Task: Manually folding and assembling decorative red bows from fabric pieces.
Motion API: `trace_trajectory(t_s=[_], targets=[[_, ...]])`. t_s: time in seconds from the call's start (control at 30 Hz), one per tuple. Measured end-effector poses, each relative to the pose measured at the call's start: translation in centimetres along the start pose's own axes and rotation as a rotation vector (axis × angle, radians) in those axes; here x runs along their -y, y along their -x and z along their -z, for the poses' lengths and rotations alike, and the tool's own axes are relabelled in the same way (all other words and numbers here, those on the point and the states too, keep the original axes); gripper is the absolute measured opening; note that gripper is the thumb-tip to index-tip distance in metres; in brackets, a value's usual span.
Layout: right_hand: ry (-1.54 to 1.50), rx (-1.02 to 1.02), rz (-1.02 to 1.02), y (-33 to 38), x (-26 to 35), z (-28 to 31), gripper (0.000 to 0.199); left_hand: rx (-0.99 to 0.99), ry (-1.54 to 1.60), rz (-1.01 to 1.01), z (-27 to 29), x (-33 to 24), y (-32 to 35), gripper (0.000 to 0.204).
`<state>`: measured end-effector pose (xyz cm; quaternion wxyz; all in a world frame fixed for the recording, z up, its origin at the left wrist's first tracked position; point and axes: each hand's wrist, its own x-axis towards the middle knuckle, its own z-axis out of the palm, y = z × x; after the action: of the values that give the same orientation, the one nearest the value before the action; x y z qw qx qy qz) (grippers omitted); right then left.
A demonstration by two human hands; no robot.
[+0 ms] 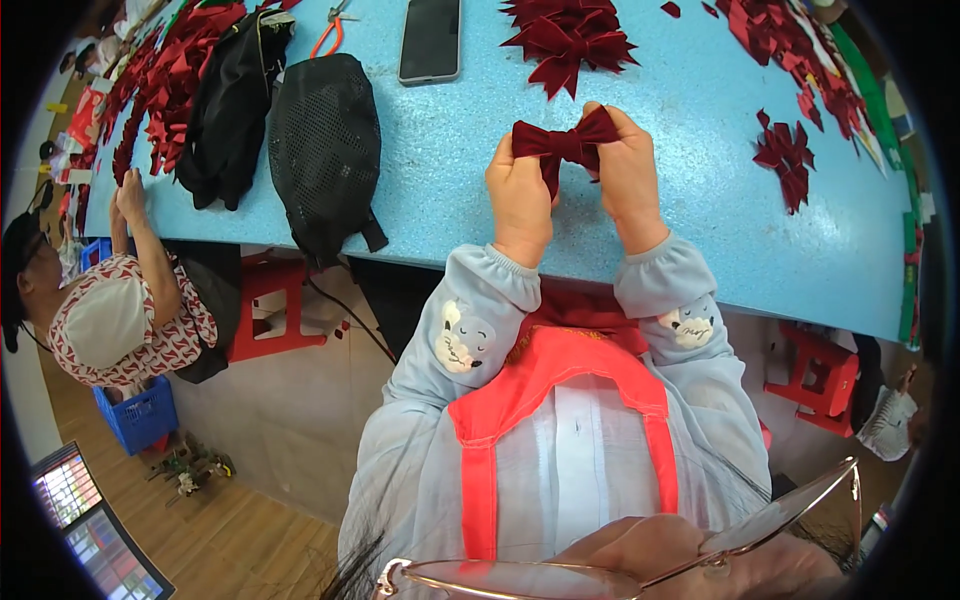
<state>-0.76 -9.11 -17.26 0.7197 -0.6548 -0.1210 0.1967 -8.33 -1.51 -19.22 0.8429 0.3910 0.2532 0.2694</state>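
Observation:
A dark red velvet bow (568, 147) is stretched between my two hands, just above the near part of the blue table. Its left loop is pinched by my left hand (520, 200), and its right loop by my right hand (630, 180). Both hands have their fingers closed on the fabric, with the thumbs upward and the knot showing in the middle. Part of the tails hangs below the knot; the rest is hidden by my hands. Beyond my hands lies a pile of finished-looking dark red bows (575, 45).
On the blue table (450, 150) lie a phone (430, 40), orange-handled pliers (328, 35), a black mesh bag (325, 140) and black cloth (230, 110). Red bows (787, 160) lie at right, more (180, 90) at far left. Another person (130, 300) works at left, near a red stool (270, 305).

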Motion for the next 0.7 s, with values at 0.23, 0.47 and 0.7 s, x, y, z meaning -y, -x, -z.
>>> trace_trajectory(t_s=[0.23, 0.47, 0.7], targets=[[-0.028, 0.097, -0.069, -1.2, 1.2, 0.1, 0.014, -0.039, -0.054, -0.046, 0.7, -1.5, -0.3, 0.014], [-0.035, 0.058, -0.015, -0.9, -0.3, -0.1, 0.014, -0.003, -0.188, -0.123, 1.5, -1.5, -0.2, 0.011], [0.067, 0.193, 0.088, -1.4, -1.0, 1.1, 0.014, 0.11, -0.364, -0.264, 1.7, -1.3, -0.6, 0.014]])
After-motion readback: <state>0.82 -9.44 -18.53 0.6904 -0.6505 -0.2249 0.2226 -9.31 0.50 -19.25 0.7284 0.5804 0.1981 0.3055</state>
